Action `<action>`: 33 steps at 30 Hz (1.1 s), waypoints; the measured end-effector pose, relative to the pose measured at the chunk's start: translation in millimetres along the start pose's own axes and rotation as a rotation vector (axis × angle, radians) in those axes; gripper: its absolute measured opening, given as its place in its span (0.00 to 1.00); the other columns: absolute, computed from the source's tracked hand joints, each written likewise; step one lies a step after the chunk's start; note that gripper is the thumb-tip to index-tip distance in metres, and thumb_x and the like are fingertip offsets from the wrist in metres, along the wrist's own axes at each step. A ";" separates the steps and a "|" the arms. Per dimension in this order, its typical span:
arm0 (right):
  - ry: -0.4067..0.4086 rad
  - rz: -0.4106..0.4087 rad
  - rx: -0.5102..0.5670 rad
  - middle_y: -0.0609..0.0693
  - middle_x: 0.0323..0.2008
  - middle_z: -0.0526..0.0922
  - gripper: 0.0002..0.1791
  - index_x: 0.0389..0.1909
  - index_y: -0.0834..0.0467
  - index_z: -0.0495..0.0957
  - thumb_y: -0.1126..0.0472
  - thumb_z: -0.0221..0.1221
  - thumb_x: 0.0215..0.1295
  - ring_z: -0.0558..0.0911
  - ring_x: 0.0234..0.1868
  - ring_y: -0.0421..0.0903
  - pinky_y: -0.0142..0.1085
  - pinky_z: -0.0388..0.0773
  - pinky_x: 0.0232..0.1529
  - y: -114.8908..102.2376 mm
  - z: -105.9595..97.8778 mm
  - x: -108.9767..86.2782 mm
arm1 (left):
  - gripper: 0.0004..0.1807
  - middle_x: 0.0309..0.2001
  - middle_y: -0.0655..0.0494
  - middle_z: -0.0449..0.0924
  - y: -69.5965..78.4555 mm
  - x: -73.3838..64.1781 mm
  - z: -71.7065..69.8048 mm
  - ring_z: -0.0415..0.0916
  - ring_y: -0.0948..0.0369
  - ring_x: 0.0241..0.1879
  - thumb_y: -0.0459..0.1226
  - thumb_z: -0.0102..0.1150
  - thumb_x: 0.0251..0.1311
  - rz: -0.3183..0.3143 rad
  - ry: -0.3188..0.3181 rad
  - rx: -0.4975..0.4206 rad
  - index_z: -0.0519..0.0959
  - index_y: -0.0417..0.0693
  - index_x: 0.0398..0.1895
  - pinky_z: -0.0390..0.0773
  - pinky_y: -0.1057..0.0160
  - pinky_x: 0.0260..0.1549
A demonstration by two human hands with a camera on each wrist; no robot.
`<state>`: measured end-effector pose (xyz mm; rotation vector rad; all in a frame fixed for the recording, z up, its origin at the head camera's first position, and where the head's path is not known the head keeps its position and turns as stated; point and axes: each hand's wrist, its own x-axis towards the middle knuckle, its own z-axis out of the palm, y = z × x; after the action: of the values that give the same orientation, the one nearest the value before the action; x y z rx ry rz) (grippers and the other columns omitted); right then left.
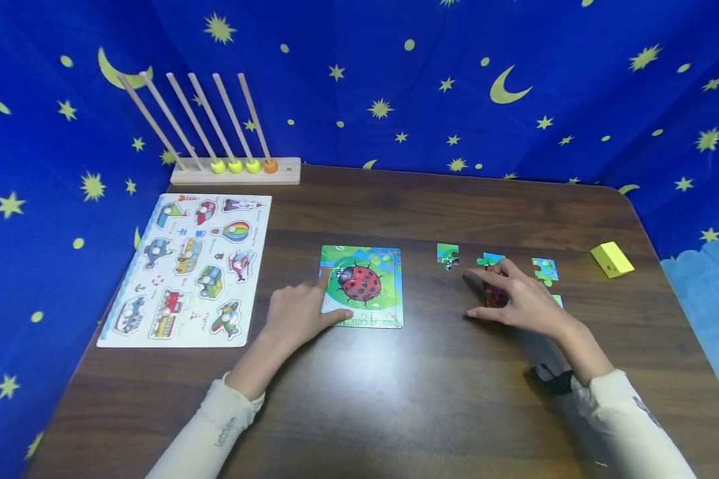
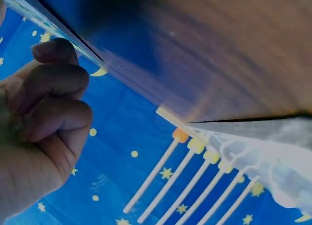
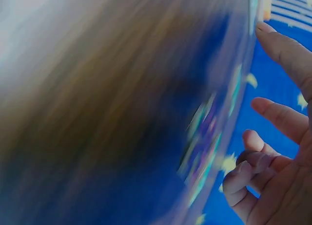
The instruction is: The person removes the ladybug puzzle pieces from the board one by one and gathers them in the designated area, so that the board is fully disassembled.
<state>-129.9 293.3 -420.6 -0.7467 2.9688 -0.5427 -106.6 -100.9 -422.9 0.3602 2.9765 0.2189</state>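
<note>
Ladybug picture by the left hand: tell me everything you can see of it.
The ladybug picture is a flat, squarish panel lying face up on the table, material unclear. A red, black-spotted ladybug, head leftward, sits on a round green backdrop, with grass along the bottom. The left hand touches its left side, the thumb over its lower-left part.
</note>
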 end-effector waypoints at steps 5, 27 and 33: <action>-0.024 -0.086 0.016 0.48 0.38 0.67 0.41 0.65 0.51 0.76 0.41 0.74 0.48 0.61 0.25 0.39 0.30 0.58 0.21 -29.3 7.9 23.9 | 0.53 0.23 0.49 0.78 -10.3 -3.8 -2.2 0.70 0.55 0.19 0.70 0.60 0.52 -0.024 -0.009 -0.035 0.61 0.52 0.76 0.65 0.58 0.17; -0.124 -0.216 0.048 0.54 0.43 0.74 0.36 0.65 0.55 0.76 0.40 0.67 0.59 0.70 0.27 0.40 0.30 0.68 0.23 -149.8 70.4 108.8 | 0.51 0.17 0.49 0.73 -14.8 -6.2 4.3 0.68 0.55 0.17 0.71 0.56 0.54 -0.043 -0.052 0.016 0.58 0.58 0.77 0.64 0.58 0.17; -0.120 -0.217 0.061 0.56 0.43 0.75 0.35 0.64 0.56 0.76 0.41 0.68 0.59 0.71 0.28 0.41 0.30 0.70 0.24 -150.6 75.1 114.0 | 0.52 0.16 0.51 0.71 -15.7 -6.2 3.6 0.68 0.56 0.16 0.72 0.55 0.54 -0.059 -0.069 0.024 0.56 0.60 0.78 0.65 0.58 0.17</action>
<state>-153.9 91.9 -433.8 -1.0621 2.7658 -0.5737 -103.7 -117.0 -428.2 0.2757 2.9188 0.1608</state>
